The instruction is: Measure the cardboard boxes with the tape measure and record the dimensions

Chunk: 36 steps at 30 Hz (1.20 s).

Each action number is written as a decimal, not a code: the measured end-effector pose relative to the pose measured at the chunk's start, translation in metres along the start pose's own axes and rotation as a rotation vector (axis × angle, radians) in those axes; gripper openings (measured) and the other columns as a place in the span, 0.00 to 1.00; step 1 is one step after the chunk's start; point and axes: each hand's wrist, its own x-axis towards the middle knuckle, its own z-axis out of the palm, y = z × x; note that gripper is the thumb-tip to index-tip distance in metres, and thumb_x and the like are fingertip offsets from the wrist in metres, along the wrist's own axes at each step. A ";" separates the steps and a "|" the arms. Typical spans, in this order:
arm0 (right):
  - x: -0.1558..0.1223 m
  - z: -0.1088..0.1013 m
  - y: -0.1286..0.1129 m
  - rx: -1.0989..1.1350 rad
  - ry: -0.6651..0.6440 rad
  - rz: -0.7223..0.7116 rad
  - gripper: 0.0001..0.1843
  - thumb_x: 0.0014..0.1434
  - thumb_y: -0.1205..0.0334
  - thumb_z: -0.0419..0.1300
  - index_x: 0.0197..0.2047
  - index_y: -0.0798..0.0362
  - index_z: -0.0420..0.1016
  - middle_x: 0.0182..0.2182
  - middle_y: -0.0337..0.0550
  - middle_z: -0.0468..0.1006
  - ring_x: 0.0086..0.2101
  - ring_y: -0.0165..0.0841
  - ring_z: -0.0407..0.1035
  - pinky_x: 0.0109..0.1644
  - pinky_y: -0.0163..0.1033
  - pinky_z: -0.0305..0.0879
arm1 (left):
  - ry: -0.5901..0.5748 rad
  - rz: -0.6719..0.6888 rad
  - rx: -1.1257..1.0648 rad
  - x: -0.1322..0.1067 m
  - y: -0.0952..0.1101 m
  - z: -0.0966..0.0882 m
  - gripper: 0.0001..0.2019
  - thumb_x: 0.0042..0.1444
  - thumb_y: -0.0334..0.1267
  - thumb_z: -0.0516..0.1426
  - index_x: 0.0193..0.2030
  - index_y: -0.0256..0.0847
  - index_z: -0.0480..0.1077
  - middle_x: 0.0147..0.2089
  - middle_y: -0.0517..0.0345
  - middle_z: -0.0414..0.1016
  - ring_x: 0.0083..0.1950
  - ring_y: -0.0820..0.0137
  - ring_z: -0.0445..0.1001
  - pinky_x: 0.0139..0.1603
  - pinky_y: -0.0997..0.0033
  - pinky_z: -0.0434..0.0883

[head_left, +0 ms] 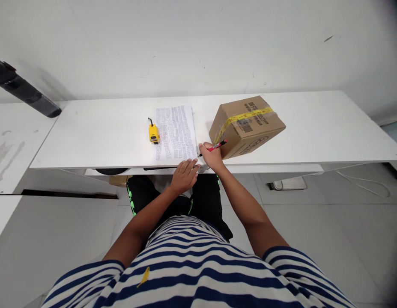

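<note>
A sheet of paper (177, 132) covered in dense handwriting lies on the white desk, near its front edge. My left hand (184, 176) rests with fingers stretched out over the desk edge, fingertips at the paper's lower right. Just right of the sheet, my right hand (211, 156) is closed around a red and black pen (217, 146). The pen's tip points left, at the paper's lower right corner. Left of the paper sits a yellow tape measure (153, 133) with a black strap. A taped cardboard box (248, 126) stands close beyond my right hand.
The white desk (326, 128) runs along a white wall. A black wrapped tube (28, 92) leans in at the far left. Below the desk are a shelf (275, 169), a small brown box (118, 180) and, on the floor, a pale flat object (290, 184) and a white cable (365, 182).
</note>
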 end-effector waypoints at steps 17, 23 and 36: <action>0.003 -0.001 0.003 -0.005 -0.021 0.007 0.25 0.55 0.47 0.57 0.18 0.47 0.47 0.17 0.30 0.49 0.23 0.27 0.50 0.30 0.37 0.50 | -0.070 -0.039 -0.055 0.005 0.005 -0.008 0.20 0.66 0.39 0.53 0.62 0.41 0.73 0.67 0.47 0.74 0.70 0.57 0.70 0.71 0.52 0.64; 0.006 0.000 0.005 0.072 0.079 -0.011 0.23 0.60 0.42 0.55 0.21 0.49 0.66 0.20 0.34 0.65 0.28 0.32 0.64 0.37 0.38 0.62 | 0.083 -0.116 -0.113 0.018 -0.012 -0.049 0.18 0.68 0.42 0.53 0.60 0.40 0.72 0.64 0.43 0.75 0.67 0.59 0.72 0.68 0.53 0.66; 0.023 0.025 0.035 -0.280 0.154 -0.155 0.28 0.61 0.58 0.54 0.63 0.53 0.71 0.53 0.56 0.69 0.51 0.44 0.70 0.59 0.52 0.69 | -0.159 -0.782 0.019 0.072 -0.124 -0.116 0.31 0.65 0.47 0.54 0.74 0.43 0.60 0.54 0.40 0.80 0.53 0.48 0.79 0.53 0.50 0.73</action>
